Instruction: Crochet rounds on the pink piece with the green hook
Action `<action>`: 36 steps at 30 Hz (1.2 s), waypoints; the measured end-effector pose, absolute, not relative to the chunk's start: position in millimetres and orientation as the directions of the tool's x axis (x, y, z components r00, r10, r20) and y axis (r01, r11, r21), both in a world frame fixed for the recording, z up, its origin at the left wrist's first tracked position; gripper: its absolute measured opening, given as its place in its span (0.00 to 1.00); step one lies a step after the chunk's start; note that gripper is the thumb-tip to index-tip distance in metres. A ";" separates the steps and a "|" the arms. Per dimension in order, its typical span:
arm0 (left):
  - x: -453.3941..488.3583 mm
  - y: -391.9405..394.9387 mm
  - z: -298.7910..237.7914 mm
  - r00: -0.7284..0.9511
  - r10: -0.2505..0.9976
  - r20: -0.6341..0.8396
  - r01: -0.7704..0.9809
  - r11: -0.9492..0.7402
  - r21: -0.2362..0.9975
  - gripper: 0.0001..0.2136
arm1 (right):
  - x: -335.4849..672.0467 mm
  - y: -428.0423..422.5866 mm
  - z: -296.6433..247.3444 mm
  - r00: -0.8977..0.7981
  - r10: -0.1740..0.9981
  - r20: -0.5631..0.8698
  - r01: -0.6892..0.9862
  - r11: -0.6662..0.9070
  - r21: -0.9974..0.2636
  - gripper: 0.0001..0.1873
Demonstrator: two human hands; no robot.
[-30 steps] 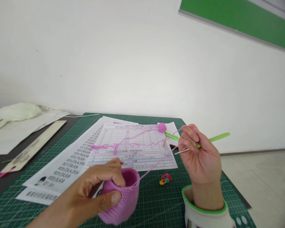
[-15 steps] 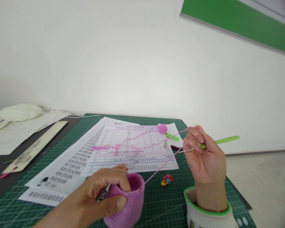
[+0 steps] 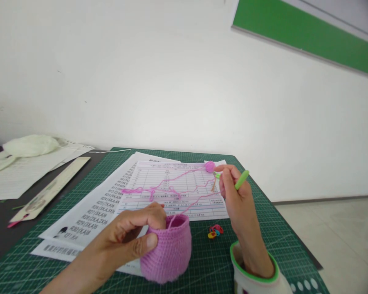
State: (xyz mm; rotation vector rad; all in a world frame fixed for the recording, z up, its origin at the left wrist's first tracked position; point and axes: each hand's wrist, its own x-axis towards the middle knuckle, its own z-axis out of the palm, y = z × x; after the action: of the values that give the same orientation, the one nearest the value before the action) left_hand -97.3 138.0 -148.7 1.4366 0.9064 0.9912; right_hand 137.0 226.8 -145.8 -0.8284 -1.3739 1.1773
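Observation:
My left hand (image 3: 131,237) pinches the rim of a pink crocheted pouch (image 3: 168,257), thumb outside and fingers inside its opening. To the right and higher up, my right hand (image 3: 237,196) is closed around a crochet hook (image 3: 242,179) with a light green handle; its metal tip is hard to make out. Slack pink yarn (image 3: 199,199) runs from the pouch's opening toward the right hand. Beyond that hand lies a small pink yarn ball (image 3: 210,166), with loose strands trailing left over the printed sheet (image 3: 147,175).
A green cutting mat (image 3: 208,265) lies under the work. Small coloured stitch markers (image 3: 215,231) rest right of the pouch. More printed sheets (image 3: 95,216) lie at left, near a cream-coloured card strip (image 3: 52,188) and a pale yarn bundle (image 3: 30,145).
My right hand has moved left and turned, still holding the hook. The yarn from the pouch has gone from taut to slack. The pouch is turned more upright.

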 end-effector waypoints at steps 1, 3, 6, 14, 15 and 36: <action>-96.7 138.3 -147.8 0.355 0.930 0.092 -0.001 -0.098 0.995 0.10 | 135.1 223.6 -144.9 -0.255 0.927 0.274 -0.123 0.250 -0.960 0.15; -94.6 139.8 -145.8 0.355 0.929 0.101 0.000 -0.109 0.994 0.12 | 131.8 216.6 -142.2 -0.473 0.849 0.235 -0.105 0.210 -0.972 0.16; -91.3 142.9 -143.1 0.339 0.935 0.106 0.028 -0.123 0.992 0.12 | 127.2 207.6 -140.0 -0.713 0.686 0.147 -0.087 0.122 -0.989 0.13; -90.8 143.4 -143.9 0.333 0.937 0.105 0.066 -0.134 0.989 0.13 | 120.1 201.5 -141.8 -0.757 0.647 0.092 -0.142 -0.025 -0.990 0.12; -91.0 143.2 -144.8 0.336 0.936 0.104 0.065 -0.133 0.989 0.12 | 120.1 201.3 -141.4 -0.751 0.654 0.098 -0.149 -0.023 -0.989 0.11; -86.3 144.1 -151.4 0.267 0.958 0.104 0.226 -0.167 0.960 0.06 | 113.8 198.0 -137.4 -0.705 0.686 0.177 -0.094 0.158 -0.983 0.10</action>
State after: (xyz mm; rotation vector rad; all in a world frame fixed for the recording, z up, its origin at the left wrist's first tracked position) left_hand -86.3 144.1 -151.4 1.6044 1.1204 0.9847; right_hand 113.8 198.0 -137.4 -0.5641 -1.8179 1.6113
